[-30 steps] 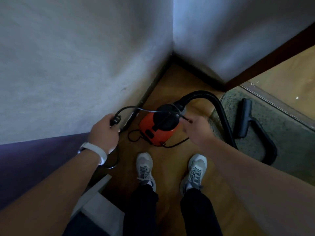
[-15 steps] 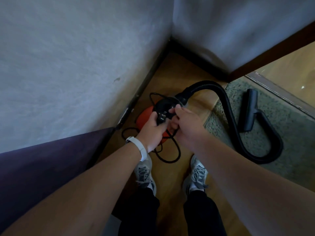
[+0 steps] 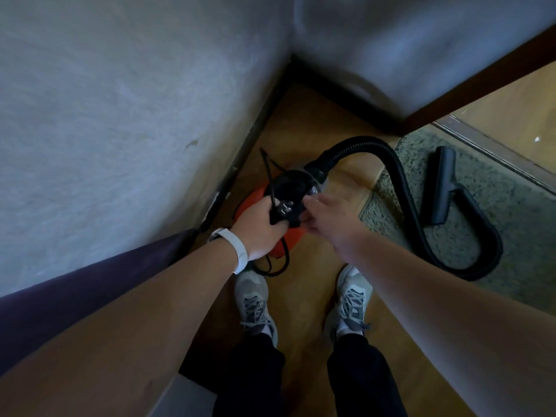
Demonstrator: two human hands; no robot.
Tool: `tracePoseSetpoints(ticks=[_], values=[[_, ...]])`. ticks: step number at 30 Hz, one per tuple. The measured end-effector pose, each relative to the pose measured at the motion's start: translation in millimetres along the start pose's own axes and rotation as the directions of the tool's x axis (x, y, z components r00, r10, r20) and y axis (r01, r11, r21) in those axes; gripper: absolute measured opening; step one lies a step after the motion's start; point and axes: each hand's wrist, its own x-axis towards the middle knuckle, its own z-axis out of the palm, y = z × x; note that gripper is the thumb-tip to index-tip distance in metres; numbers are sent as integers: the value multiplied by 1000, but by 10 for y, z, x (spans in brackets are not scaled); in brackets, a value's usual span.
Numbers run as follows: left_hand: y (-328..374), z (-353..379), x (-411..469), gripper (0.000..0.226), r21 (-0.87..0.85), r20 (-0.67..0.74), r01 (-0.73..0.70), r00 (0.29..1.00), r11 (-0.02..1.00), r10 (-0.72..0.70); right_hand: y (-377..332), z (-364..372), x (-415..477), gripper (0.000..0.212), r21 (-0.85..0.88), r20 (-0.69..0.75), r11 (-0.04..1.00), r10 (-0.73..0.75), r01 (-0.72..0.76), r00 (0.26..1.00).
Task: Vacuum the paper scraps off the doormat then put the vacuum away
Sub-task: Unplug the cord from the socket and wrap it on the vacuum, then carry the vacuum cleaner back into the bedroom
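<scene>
- A small orange vacuum point(image 3: 278, 249) w/ black top was seen at frame centre, set on the wood floor point(image 3: 313, 296) near the room corner, just beside the dark baseboard point(image 3: 240, 164) of the left wall.
- The left hand point(image 3: 260, 228) was placed over the vacuum's body; its fingers point(image 3: 278, 225) were curled closed around the black power cord point(image 3: 269, 179) just below the plug point(image 3: 284, 209), w/ the two prongs pointing up-right.
- A white wristband point(image 3: 239, 249) was worn on the left wrist.
- The right hand point(image 3: 329, 219) was held right of the plug, touching or nearly touching the left hand; its fingers looked bent & bunched at the plug end, but blur meant the exact grip could not be told.
- Cord loops were seen above the vacuum top & hanging below the left hand at approx. lower centre.
- The black hose point(image 3: 403, 188) was run from the vacuum's top, arched to the right, then curved across the doormat point(image 3: 511, 212) in a U shape.
- The flat black nozzle point(image 3: 440, 185) was laid on the doormat at right of frame, well apart from both hands.
- The doormat, grey-green & speckled, was placed by the door threshold point(image 3: 493, 149) at right.
- Two grey sneakers point(image 3: 252, 302) were seen at lower centre, toes just short of the vacuum.
- A purple surface point(image 3: 75, 296) was seen at lower left against the wall.
</scene>
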Motion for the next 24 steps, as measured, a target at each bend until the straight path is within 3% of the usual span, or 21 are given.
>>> tracePoseSetpoints(ticks=[4,9,15,19,21,24], values=[[22,-3,235,16,54,-96,55,994,997,-50,7,-237,71,16,-340,-16,928,-170,155,985],[-51,238,650,41,161,-137,32,990,986,-10,107,-612,449,14,-560,-13,800,-269,216,963],[-55,518,1018,60,284,-200,30,979,958,29,58,-974,1053,58,-779,9,573,-396,255,918],[-86,656,1192,52,185,-159,112,984,976,-83,-82,-1095,1488,73,-888,61,365,-507,278,860],[-112,717,1213,44,237,-197,126,977,963,-80,-122,-1124,1670,74,-926,114,260,-502,275,857],[-179,770,1213,22,369,-274,74,961,927,32,-142,-1163,1900,64,-941,77,254,-487,225,870]])
